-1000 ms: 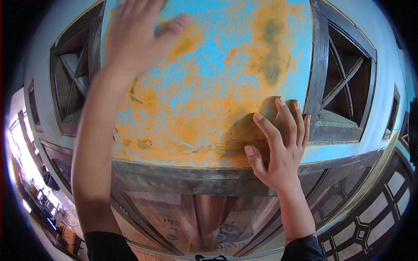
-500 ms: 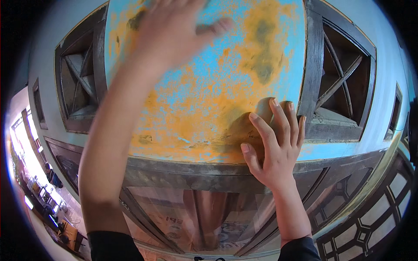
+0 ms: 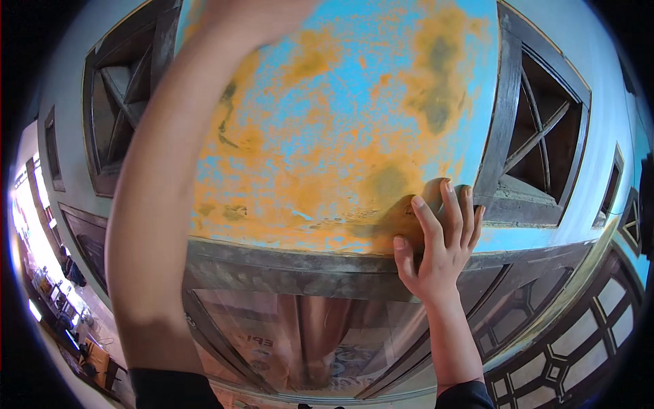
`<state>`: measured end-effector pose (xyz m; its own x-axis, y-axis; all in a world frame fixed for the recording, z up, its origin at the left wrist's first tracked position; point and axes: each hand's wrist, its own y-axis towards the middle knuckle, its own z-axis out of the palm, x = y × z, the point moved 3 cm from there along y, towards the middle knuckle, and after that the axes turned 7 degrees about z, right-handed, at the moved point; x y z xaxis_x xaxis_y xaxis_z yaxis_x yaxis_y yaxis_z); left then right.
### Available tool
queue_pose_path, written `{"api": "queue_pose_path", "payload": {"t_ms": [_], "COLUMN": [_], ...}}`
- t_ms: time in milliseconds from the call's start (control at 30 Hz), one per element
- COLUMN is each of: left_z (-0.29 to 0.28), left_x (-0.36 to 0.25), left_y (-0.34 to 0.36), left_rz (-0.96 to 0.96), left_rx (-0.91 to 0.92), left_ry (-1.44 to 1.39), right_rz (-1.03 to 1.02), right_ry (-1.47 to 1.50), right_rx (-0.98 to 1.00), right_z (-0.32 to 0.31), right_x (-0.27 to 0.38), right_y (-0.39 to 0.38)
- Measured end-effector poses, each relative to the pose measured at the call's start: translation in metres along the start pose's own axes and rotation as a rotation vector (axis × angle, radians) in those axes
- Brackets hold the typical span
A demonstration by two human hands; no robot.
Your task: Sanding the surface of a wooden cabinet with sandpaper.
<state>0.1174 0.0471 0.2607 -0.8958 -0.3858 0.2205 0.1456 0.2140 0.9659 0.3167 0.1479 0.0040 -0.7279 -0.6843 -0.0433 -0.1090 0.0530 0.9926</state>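
Observation:
Before me is a wall panel (image 3: 306, 143) with a patchy orange layer over bright blue and some dark smudges. My right hand (image 3: 439, 249) rests against its lower right corner, fingers spread and fingertips touching the surface, with nothing held. Raised high on the left, my left hand (image 3: 266, 19) is blurred at the upper part of the panel. The top edge of the picture cuts off its fingers, so whatever they may hold is hidden.
Dark wooden vent frames with crossed bars flank the panel, one at the right (image 3: 538, 129) and another at the left (image 3: 121, 102). Below runs a dark wooden beam (image 3: 293, 276) above a glazed window (image 3: 266, 327). A latticed wooden panel (image 3: 579, 347) stands lower right.
My left hand has moved farther up, partly out of the picture. The view has shifted slightly, and my right hand stays on the lower right of the panel.

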Motion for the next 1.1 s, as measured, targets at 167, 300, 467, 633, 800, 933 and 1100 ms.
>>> {"api": "queue_pose_path", "payload": {"t_ms": [167, 300, 467, 633, 800, 933, 1100], "left_z": [0.04, 0.031, 0.049, 0.035, 0.039, 0.049, 0.044], "left_x": [-0.073, -0.026, 0.01, 0.068, 0.039, 0.076, 0.056], "left_y": [-0.083, -0.162, -0.305, -0.315, -0.335, -0.319, -0.346], "left_rz": [0.743, 0.669, 0.565, 0.299, 0.387, 0.166, 0.261], "left_rx": [-0.138, 0.069, 0.263, 0.379, 0.316, 0.191, 0.261], "left_ry": [-0.154, -0.241, -0.139, -0.186, -0.263, -0.232, -0.214], "right_rz": [-0.007, -0.005, 0.007, -0.004, 0.086, 0.11, 0.134], "right_ry": [-0.063, -0.061, -0.109, -0.142, -0.111, -0.135, -0.155], "right_rx": [0.007, -0.005, -0.025, -0.025, -0.066, -0.063, -0.074], "right_z": [0.004, 0.01, 0.011, 0.017, 0.019, 0.024, 0.023], "right_x": [-0.013, -0.014, -0.02, -0.026, -0.021, -0.02, -0.017], "right_y": [-0.008, -0.026, -0.043, -0.06, -0.068, -0.076, -0.077]}}
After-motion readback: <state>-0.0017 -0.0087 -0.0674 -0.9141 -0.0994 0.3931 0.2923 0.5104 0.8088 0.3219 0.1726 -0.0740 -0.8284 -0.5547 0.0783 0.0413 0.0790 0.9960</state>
